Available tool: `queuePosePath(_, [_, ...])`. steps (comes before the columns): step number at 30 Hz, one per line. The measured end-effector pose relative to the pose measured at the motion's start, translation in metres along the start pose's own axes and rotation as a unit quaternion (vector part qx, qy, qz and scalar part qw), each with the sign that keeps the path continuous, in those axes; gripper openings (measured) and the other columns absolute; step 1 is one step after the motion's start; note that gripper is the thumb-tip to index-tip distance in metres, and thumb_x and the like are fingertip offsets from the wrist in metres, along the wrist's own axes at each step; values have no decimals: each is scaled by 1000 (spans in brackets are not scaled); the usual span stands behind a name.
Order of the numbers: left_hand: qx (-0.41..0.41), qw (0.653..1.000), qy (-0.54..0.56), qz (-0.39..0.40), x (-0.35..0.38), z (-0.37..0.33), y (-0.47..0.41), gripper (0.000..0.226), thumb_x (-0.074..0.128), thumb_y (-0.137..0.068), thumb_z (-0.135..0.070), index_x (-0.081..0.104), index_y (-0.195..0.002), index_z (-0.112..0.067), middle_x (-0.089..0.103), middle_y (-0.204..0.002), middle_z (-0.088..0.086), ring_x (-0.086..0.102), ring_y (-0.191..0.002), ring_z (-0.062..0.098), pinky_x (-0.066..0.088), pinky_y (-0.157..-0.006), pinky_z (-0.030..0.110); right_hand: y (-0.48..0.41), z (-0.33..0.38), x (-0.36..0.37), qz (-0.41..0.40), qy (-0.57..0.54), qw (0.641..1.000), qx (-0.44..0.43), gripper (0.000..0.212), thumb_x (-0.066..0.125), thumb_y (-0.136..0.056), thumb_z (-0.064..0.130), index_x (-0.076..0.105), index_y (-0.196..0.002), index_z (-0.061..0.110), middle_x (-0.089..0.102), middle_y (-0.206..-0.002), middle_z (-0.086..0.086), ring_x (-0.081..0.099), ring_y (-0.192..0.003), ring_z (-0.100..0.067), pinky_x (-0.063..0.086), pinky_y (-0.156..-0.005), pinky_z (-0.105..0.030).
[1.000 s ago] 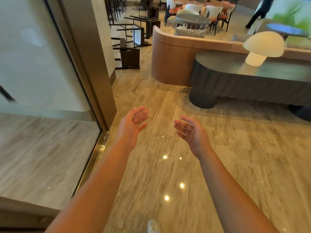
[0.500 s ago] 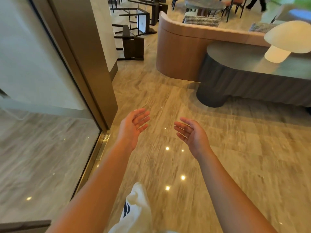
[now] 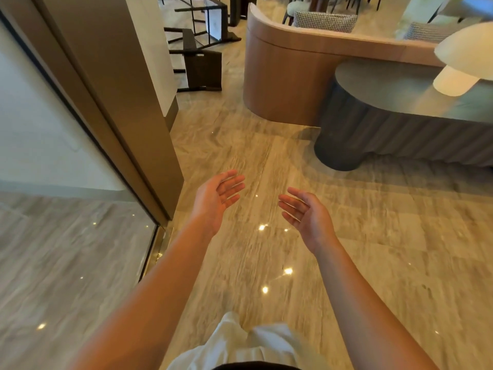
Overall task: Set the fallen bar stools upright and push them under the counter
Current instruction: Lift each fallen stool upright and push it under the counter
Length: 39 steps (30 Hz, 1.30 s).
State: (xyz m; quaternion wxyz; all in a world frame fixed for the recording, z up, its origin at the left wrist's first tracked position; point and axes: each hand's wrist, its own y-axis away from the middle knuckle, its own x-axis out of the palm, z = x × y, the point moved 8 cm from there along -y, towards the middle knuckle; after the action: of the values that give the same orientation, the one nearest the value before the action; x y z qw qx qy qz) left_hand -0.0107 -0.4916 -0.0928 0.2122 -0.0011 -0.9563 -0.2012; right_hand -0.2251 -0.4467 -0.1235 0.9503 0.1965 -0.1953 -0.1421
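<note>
A dark woven bar stool (image 3: 203, 67) lies on its side on the floor ahead, just past the bronze pillar. Behind it a second fallen stool (image 3: 210, 18) rests on its side, cut off by the top edge. My left hand (image 3: 216, 199) and my right hand (image 3: 304, 212) are held out in front of me above the marble floor, palms facing each other, fingers relaxed and holding nothing. Both hands are well short of the stools.
A bronze pillar (image 3: 114, 84) and a glass panel (image 3: 53, 182) stand on my left. A curved wooden partition (image 3: 282, 76) and a dark ribbed console (image 3: 386, 134) with a mushroom lamp (image 3: 464, 57) stand on the right. A floor passage runs between them toward the stools.
The view has moved forward: the fallen stools, partition and console are closer and larger. My hands keep the same open pose. My white trouser leg has come into view below.
</note>
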Motion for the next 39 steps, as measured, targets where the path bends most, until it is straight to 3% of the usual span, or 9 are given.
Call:
queuePosePath(12, [-19, 1000, 13, -1, 9, -20, -96, 28, 44, -99, -23, 65, -113, -13, 73, -108, 6, 69, -104, 20, 50, -92, 36, -91, 28, 31, -1, -8, 1000, 7, 30, 53, -93, 29, 66, -114, 11, 73, -107, -12, 70, -102, -25, 53, -88, -37])
queuePosePath(23, [-11, 999, 20, -26, 65, -48, -208, 25, 44, -98, -20, 66, -108, -13, 74, -105, 6, 67, -105, 22, 49, -87, 33, -219, 88, 31, 20, 5, 1000, 22, 31, 50, -95, 29, 65, -115, 12, 74, -106, -11, 71, -98, -23, 53, -84, -35])
queuePosePath(29, [5, 998, 30, -58, 91, -67, -262, 23, 47, -96, -7, 64, -110, -12, 71, -108, 8, 66, -105, 21, 47, -95, 37, -287, 132, 29, 45, 14, 998, 29, 33, 50, -95, 30, 63, -118, 10, 73, -107, -12, 70, -100, -24, 53, -89, -37])
queuePosePath(39, [5, 996, 26, -84, 97, -92, -332, 23, 48, -95, -2, 64, -107, -15, 74, -102, 3, 69, -98, 16, 52, -83, 28, -370, 165, 40, 74, 27, 996, 50, 37, 44, -97, 37, 64, -116, 13, 72, -110, -11, 69, -104, -22, 50, -91, -37])
